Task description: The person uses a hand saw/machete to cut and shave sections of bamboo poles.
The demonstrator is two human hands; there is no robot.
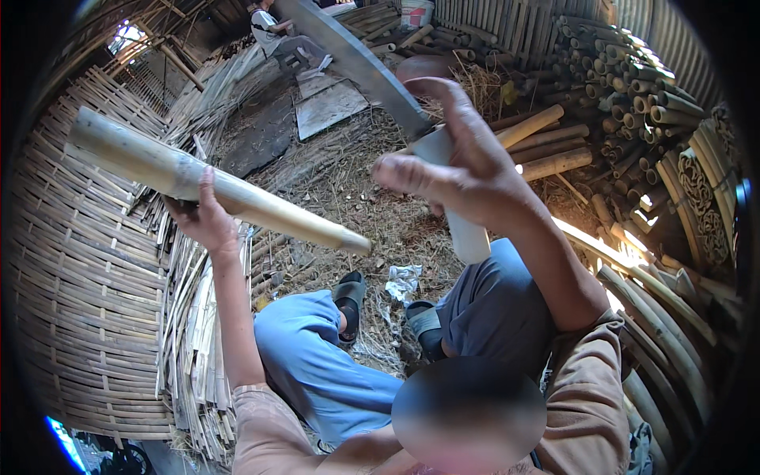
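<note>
Bamboo pole (214,186), broad steel blade (356,67)

The left hand (204,218) grips a pale, round bamboo pole (214,190) from below, holding it raised and slanting down toward the right. The right hand (463,170) is closed round the pale handle of a long grey steel blade (352,63), lifted well above the pole and not touching it. Below, 2 knees in blue trousers (317,364) and black sandals (352,297) rest on straw-littered ground (348,190). Woven bamboo mats (79,277) lie left, stacked cut bamboo tubes (625,103) right, and a seated person (273,32) at the far top
</note>
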